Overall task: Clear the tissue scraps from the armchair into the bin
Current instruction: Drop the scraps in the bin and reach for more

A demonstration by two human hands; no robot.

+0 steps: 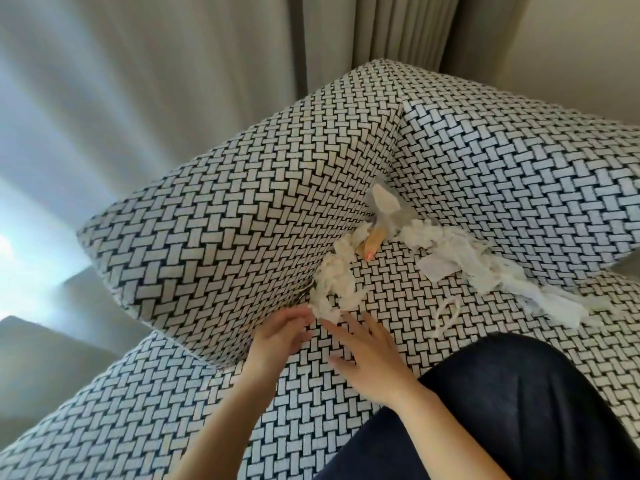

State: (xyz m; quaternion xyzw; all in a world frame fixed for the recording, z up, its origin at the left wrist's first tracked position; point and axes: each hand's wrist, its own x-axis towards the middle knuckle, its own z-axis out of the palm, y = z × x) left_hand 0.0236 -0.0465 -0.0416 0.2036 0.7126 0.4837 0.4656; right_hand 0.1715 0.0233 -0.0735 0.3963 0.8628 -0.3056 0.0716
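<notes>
Dark trouser leg (519, 410) fills 5 o'clock of view, nearest the lens. Status: looks barely started.

Scanning from 9 o'clock:
- Armrest (207, 237) of the armchair (519, 150), then my left hand (277, 337) against its inner face. Its fingertips are at the lower edge of the tissue clump (332, 289), which sits at its 1 o'clock in the armrest-seat seam. Can't tell whether those fingers pinch tissue or only touch it.
- Right hand (370, 365) is just beside, at 3 o'clock of the left. Fingers are spread and straight over the seat (398, 289), holding nothing, tips near the clump's bottom.
- Tan stub with a pink tip (374, 240) pokes from the back corner at 12 o'clock of the clump. Not tissue; can't identify it.
- More tissue scraps (446, 258) trail along the back seam toward 3 o'clock, ending in a long strip.
- String loop (446, 315) lies on the seat at their 6 o'clock.

Bin is not in view. My read: nothing visibly cleared. Both piles are left, plus the carry to the bin.
</notes>
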